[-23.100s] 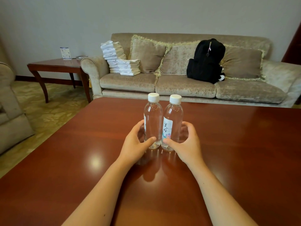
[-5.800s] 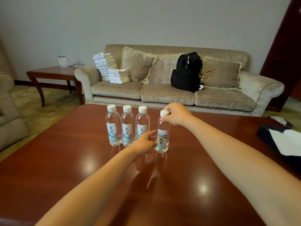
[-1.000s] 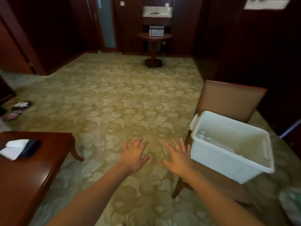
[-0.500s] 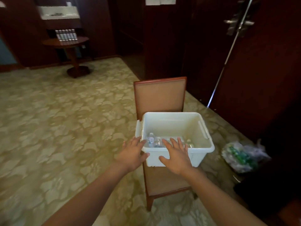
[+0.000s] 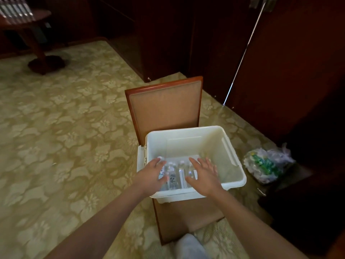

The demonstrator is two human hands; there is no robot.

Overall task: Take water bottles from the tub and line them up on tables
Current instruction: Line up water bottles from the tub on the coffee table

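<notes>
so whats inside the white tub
Clear water bottles lie at the near end of the tub; its far floor shows bare. The left hand and right hand cover some, so the count is hidden.

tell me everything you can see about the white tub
White plastic tub, rectangular with a lipped rim and a latch flap at its left end. It sits upright, lidless, on the seat of a wooden chair. Clear water bottles lie on its bottom near the front. The left hand and right hand reach over its near edge, fingers spread.
</notes>
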